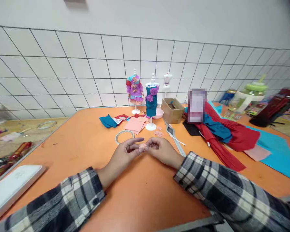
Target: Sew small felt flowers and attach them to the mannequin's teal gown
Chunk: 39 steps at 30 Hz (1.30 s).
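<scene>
Between my two hands is a small pink ruffled fabric flower point(143, 146), held just above the orange tabletop. My left hand point(127, 150) pinches it from the left, thumb beneath and fingers stretched over it. From the other side, my right hand point(161, 150) grips its edge between thumb and fingertips. Beyond them lie pink ruffled pieces point(159, 132) and a stack of pink fabric squares point(135, 124). A roll of tape point(123, 136) lies by my left fingers. Behind stands a mini mannequin point(151, 103) in a teal dress with purple flowers.
Two more mannequins, one in a purple dress point(135, 90) and one bare point(167, 80), stand near the tiled wall. A cardboard box point(172, 111), scissors point(174, 137), red cloth point(241, 132) and a jug point(246, 96) are to the right. A white case point(16, 187) lies left.
</scene>
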### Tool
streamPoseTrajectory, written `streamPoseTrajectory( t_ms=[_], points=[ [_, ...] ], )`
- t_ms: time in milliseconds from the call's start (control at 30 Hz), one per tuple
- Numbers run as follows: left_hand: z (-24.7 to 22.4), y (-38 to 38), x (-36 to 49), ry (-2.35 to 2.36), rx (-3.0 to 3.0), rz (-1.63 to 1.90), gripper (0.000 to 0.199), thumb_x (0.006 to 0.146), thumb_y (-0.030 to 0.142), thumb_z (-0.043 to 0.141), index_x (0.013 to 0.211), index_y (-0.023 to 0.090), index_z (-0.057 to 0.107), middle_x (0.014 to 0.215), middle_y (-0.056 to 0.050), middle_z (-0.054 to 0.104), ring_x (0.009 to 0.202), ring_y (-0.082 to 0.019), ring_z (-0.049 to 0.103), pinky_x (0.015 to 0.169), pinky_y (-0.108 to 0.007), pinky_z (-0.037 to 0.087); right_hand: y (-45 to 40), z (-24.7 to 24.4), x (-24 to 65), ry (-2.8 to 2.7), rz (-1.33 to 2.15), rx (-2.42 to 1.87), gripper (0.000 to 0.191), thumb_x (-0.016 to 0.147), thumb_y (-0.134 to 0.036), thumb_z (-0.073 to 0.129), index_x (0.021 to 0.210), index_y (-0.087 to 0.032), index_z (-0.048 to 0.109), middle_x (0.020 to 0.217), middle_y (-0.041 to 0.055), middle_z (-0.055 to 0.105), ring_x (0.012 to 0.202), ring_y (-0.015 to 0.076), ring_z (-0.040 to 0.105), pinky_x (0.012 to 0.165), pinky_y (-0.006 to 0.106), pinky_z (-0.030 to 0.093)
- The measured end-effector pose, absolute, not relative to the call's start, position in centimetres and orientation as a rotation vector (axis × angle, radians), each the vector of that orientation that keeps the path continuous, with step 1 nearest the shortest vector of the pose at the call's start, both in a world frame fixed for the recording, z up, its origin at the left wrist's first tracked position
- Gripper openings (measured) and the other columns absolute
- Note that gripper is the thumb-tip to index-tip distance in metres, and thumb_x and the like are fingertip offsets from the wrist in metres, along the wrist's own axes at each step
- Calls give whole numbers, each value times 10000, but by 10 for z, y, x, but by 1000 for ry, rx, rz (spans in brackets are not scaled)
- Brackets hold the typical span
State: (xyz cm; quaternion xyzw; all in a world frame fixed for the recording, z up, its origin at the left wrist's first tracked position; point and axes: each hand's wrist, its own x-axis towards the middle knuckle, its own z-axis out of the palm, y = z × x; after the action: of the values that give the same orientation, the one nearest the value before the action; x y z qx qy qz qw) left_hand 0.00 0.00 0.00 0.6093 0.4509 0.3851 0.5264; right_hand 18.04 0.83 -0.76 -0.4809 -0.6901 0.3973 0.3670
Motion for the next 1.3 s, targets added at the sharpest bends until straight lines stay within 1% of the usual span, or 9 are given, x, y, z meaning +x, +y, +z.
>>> streamPoseTrajectory(
  t_ms=[167,300,533,800,967,1067,1133,1233,1300],
  points=[
    [-1,2,0,1131,1429,941,672,682,415,765,1255,146,539,884,-68,775,940,-265,700,910,-392,484,7,-6,179,-1777,1072,-1257,242,753,-397,675,815,-167,637,702,-20,593,576,88,438,520,220,320],
    [0,2,-1,1180,1473,922,742,709,417,743,1350,161,471,883,-48,779,977,-274,694,913,-399,485,9,-7,181,-1783,1041,-1264,231,744,-390,685,804,-169,661,697,-17,604,591,91,458,542,224,336],
    [-3,4,-1,1190,1572,949,709,734,428,707,1339,138,477,876,-56,778,953,-260,693,897,-381,484,13,-7,185,-1730,1085,-1277,217,741,-368,678,799,-158,675,760,1,645,604,92,477,563,230,370],
    [-5,4,0,1192,1602,951,667,742,403,690,1319,148,474,869,-56,772,941,-251,693,903,-396,488,12,-3,184,-1714,1065,-1275,166,771,-325,638,788,-164,673,637,-7,596,598,115,527,542,231,408],
    [-5,6,-10,1188,1690,939,507,794,391,622,1242,172,532,940,-71,751,971,-240,683,901,-382,493,38,0,214,-1707,761,-1310,206,773,-369,616,779,-172,676,785,27,681,700,139,576,633,253,421],
    [-3,15,-29,1303,1989,946,371,834,390,566,1154,207,604,967,-63,727,928,-227,673,867,-372,497,60,-6,244,-1674,532,-1512,206,775,-355,592,814,-176,688,742,25,677,667,148,571,592,250,387],
    [-2,22,-44,1342,2298,872,287,848,352,527,1071,220,649,1021,-64,705,959,-234,644,857,-374,489,69,-11,256,-1723,381,-1643,187,772,-343,590,805,-193,696,741,19,681,678,155,577,585,250,365],
    [-4,30,-55,1453,2611,710,236,818,357,563,995,239,664,1058,-53,684,1055,-277,574,926,-430,431,74,-16,251,-1875,264,-1687,166,785,-325,575,818,-229,707,805,6,701,727,156,591,587,249,344],
    [-7,32,-54,1614,2599,644,270,789,398,594,997,233,644,1098,-66,661,1059,-300,558,893,-443,437,76,-16,238,-1970,221,-1667,165,799,-329,566,815,-250,710,844,-4,707,764,156,598,589,250,337]
  ],
)
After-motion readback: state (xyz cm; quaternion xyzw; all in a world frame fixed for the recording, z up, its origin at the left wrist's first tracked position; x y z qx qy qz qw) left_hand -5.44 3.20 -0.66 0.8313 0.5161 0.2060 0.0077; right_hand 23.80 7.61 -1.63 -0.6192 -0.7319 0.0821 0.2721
